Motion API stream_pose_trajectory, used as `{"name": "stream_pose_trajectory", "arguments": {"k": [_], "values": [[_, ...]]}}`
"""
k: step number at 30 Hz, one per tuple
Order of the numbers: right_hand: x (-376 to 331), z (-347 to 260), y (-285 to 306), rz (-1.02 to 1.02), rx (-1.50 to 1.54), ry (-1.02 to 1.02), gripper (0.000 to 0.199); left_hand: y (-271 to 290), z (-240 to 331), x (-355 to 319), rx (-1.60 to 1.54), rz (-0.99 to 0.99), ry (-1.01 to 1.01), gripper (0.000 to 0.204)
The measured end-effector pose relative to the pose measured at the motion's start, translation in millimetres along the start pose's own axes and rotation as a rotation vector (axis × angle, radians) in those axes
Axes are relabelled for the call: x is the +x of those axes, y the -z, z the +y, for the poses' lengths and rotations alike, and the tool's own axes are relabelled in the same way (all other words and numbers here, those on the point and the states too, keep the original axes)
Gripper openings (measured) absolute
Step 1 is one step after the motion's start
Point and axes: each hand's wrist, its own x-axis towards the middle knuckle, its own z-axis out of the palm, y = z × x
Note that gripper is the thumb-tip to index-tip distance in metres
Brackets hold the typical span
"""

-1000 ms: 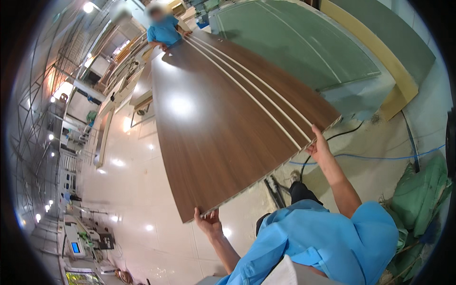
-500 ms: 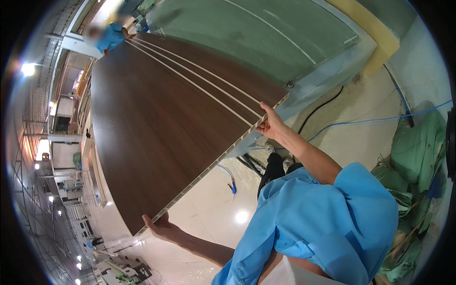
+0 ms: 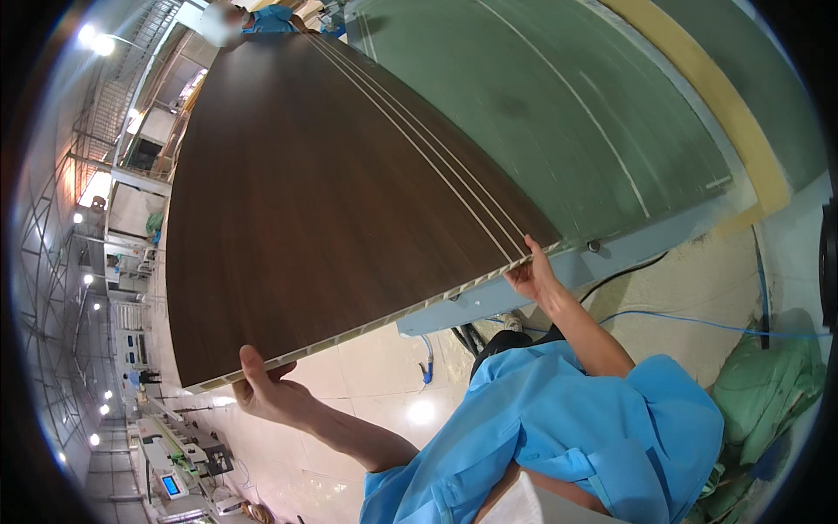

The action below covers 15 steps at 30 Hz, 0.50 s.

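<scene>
A large dark brown wood-grain panel (image 3: 349,201) stretches away from me, with pale lines running lengthwise near its right side and a light, hollow-looking near edge. My left hand (image 3: 266,389) grips that edge near its left corner, thumb on top and fingers underneath. Toward the right corner, my right hand (image 3: 535,272) holds the same edge, thumb above and the other fingers partly hidden below. At the far end a person in a blue shirt (image 3: 272,19) stands by the panel. The panel's right side overlaps or lies against a green-topped table (image 3: 559,113); I cannot tell whether it rests there.
A yellow border (image 3: 759,166) runs along the table's far right. On the floor are a blue air hose with a nozzle (image 3: 427,371), a black cable (image 3: 624,272) and a blue hose (image 3: 663,317). Green sacks (image 3: 768,384) lie at right; a machine (image 3: 179,454) stands lower left.
The panel's left near corner has swung up and leftward in view, and its right side sits farther right along the green table. Both my hands keep hold of the edge.
</scene>
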Motion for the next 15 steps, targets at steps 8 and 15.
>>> {"name": "stream_pose_trajectory", "arguments": {"k": [8,15], "values": [[-5,-23,23,-0.056,0.000,-0.302,0.062,-49,38,-15,0.049,0.050,-0.164,0.033],[-86,-180,-134,-0.571,-1.624,0.357,0.040,-128,96,-55,0.118,0.076,-0.270,0.033]]}}
